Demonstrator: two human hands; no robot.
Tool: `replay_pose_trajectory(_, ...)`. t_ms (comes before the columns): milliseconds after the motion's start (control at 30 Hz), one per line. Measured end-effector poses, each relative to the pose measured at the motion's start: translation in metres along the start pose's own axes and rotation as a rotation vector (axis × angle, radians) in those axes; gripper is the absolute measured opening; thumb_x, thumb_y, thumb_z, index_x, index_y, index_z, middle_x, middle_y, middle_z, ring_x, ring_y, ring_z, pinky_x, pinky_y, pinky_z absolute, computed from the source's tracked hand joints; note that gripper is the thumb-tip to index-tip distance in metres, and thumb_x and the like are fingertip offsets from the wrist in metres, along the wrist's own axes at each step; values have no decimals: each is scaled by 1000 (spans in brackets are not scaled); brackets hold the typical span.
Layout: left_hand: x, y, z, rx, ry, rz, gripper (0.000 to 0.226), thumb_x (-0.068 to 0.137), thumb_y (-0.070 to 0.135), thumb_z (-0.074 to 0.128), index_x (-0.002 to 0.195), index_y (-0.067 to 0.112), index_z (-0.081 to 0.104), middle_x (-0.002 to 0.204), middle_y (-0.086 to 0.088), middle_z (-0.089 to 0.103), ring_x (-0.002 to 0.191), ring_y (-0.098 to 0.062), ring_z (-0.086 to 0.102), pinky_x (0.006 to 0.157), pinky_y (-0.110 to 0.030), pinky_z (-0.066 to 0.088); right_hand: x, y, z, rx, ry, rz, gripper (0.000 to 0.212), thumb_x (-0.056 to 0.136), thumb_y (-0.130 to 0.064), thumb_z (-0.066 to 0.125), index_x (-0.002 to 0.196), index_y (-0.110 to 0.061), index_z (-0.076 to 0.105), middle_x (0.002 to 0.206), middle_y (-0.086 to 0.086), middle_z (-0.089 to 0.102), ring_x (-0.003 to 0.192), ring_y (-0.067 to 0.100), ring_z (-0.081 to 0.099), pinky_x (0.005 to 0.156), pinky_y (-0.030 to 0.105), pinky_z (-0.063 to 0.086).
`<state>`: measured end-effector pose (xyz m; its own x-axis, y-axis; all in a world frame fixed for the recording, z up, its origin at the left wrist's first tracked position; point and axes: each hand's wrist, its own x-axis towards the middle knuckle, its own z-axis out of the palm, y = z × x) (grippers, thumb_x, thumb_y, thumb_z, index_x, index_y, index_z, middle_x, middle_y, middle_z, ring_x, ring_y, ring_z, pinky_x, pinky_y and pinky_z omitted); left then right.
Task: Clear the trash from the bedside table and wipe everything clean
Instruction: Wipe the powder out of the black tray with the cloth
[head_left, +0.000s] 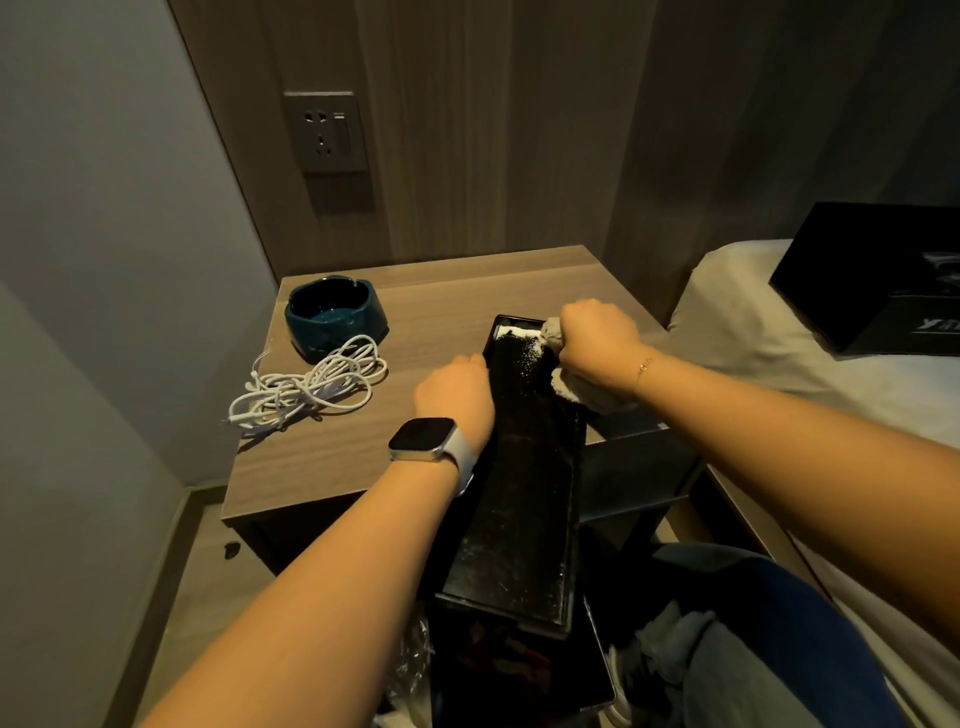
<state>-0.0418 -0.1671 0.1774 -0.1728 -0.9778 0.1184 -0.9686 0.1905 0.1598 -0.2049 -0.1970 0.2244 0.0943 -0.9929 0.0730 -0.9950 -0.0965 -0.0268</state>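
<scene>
— While I watch from the head view, what sits around the tray (524, 467)?

— Left of centre on the table (431, 291) I see a dark teal ashtray (335, 318), and just below it a tangled white cable (311, 387) touching its base. A wall socket (326, 132) is at upper left, and a black box (878, 280) lies on the white bed (753, 332) at the right edge.

— And the hands?

— The left hand (456, 396), with a watch (423, 439) on the wrist, grips the tray's left rim. The right hand (597, 332) is fisted round a pale cloth (576, 382) at the tray's top right corner, where white powder lies. The tray is long and black, tilted from the table edge down over a dark bin (519, 670) at bottom centre; both forearms cross the frame and hide part of it.

— The room?

— Wood-grain tabletop, wood panel behind, grey wall at left, dim light.
</scene>
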Motion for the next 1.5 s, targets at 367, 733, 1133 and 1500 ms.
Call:
replay_pose_trajectory(367,2,2,5,36,61,-59,22,98,9,40,114,8,55,111,-12,62,101,-34,62,65,-37,38,-12,25,-62,221,90,40,17,82,-17,67,96,-7,63,86,9,62,75,25,57,58,28,39)
replay_pose_trajectory(733,0,4,2,16,57,-58,23,99,9,39,115,6,55,114,-14,61,103,-34,60,67,-37,38,-27,-15,-4,17,-62,3,28,85,-12,61,65,-9,43,66,6,45,80,33,59,60,33,38)
replay_pose_trajectory(1133,6,1,-7,9,-18,-92,24,98,8,38,114,5,56,112,-17,63,103,-36,60,68,-37,39,0,36,-20,311,235,76,16,79,-19,63,93,-13,61,92,8,64,86,30,60,70,36,50)
replay_pose_trajectory(1500,-1,-9,-11,-45,-52,-160,23,102,13,37,114,0,52,114,-19,62,104,-36,59,80,-39,44,60,36,-11,859,-101,152,57,77,-27,78,124,-13,50,116,10,60,96,22,61,82,32,52)
